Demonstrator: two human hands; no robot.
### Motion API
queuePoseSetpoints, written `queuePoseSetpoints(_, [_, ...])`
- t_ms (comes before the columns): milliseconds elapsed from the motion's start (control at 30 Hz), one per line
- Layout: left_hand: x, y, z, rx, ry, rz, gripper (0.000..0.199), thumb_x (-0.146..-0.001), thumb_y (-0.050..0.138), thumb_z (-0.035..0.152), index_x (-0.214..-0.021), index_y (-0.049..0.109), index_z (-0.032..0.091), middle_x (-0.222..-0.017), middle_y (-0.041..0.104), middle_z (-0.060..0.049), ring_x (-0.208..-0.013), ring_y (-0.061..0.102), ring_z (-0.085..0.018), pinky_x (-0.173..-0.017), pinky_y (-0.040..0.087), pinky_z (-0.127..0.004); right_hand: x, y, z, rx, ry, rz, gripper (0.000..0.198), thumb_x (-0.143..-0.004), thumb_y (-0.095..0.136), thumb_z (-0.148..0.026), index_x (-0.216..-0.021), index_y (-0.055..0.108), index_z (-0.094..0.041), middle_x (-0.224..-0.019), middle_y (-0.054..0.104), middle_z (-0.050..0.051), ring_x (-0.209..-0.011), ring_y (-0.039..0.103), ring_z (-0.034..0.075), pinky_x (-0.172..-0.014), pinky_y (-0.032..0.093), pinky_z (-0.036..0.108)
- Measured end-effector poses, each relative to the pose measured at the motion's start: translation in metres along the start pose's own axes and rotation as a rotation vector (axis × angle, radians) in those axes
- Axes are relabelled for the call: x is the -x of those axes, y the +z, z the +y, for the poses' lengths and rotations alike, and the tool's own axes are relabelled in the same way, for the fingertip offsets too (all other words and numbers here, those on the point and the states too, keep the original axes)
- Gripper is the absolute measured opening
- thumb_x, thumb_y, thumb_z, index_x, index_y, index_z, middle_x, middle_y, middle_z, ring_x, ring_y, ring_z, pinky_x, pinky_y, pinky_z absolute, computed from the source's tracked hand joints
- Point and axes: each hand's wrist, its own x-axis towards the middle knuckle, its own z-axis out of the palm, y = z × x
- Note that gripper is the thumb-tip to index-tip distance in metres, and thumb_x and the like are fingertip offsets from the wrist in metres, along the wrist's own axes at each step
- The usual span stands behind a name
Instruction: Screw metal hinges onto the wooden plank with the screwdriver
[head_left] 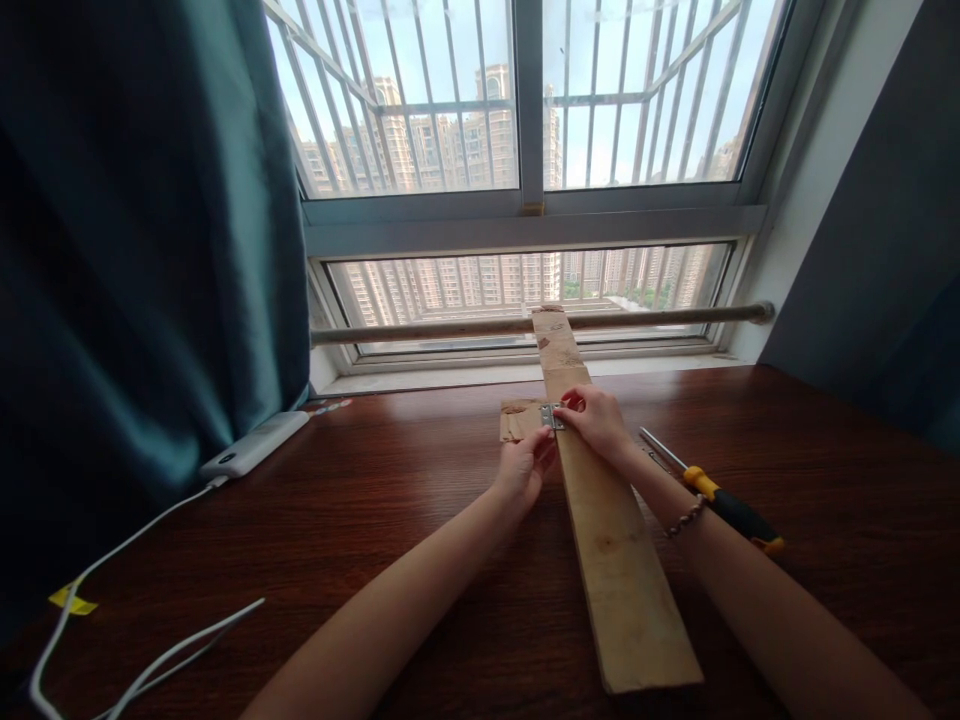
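Note:
A long wooden board point(615, 560) runs away from me across the table, its far end reaching the window rail. A short piece of wood point(517, 421) lies against its left side. Over the joint between the two sits a small metal hinge point(552, 417) with screw holes. My right hand point(596, 418) rests on the long board, thumb and fingertips pinched at the hinge's right leaf. Below the short piece, my left hand point(525, 467) has its fingers closed, with the tips at the hinge's lower edge. Those fingertips partly hide what they grip.
A screwdriver point(716, 492) with a yellow and black handle lies right of the board, beside small metal bits partly behind my right forearm. At left, a white power strip point(255, 446) and its cable point(127, 535) lie near the curtain point(150, 250). A rail point(660, 318) crosses the window.

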Motion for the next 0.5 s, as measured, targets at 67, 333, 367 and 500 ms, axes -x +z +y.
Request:
queuePoseSetpoints(67, [0.000, 0.000, -0.001, -0.002, 0.008, 0.009, 0.018, -0.065, 0.064, 0.002, -0.078, 0.059, 0.013, -0.071, 0.066, -0.002, -0.064, 0.061, -0.011, -0.062, 0.046, -0.023, 0.001, 0.002, 0.000, 0.003, -0.003, -0.002, 0.019, -0.069, 0.067, -0.031, -0.081, 0.064, -0.017, -0.072, 0.064, 0.002, -0.063, 0.056, 0.013, -0.060, 0.040, 0.024])
queuePoseSetpoints(333, [0.003, 0.005, 0.001, -0.026, -0.001, 0.067, 0.015, -0.066, 0.063, 0.002, -0.075, 0.059, 0.012, -0.069, 0.066, -0.003, -0.061, 0.061, -0.011, -0.059, 0.045, -0.022, -0.006, -0.036, -0.014, -0.122, -0.008, -0.034, 0.014, -0.072, 0.064, -0.028, -0.082, 0.066, -0.018, -0.070, 0.067, 0.002, -0.059, 0.059, 0.013, -0.057, 0.043, 0.022])
queuePoseSetpoints(367, [0.003, 0.006, 0.001, -0.027, -0.004, 0.078, 0.015, -0.066, 0.063, 0.001, -0.074, 0.059, 0.012, -0.068, 0.066, -0.002, -0.061, 0.060, -0.010, -0.058, 0.045, -0.021, -0.006, -0.048, -0.013, -0.113, -0.006, -0.041, 0.012, -0.072, 0.063, -0.028, -0.079, 0.067, -0.018, -0.069, 0.067, 0.002, -0.057, 0.058, 0.012, -0.055, 0.042, 0.022])
queuePoseSetpoints(500, [0.004, 0.007, 0.002, -0.028, -0.001, 0.091, 0.015, -0.067, 0.061, 0.000, -0.073, 0.057, 0.013, -0.065, 0.065, -0.001, -0.058, 0.060, -0.010, -0.057, 0.045, -0.021, -0.001, -0.088, 0.013, 0.151, 0.102, -0.234, 0.007, -0.066, 0.067, -0.021, -0.061, 0.069, -0.017, -0.052, 0.063, 0.001, -0.049, 0.055, 0.012, -0.049, 0.037, 0.021])
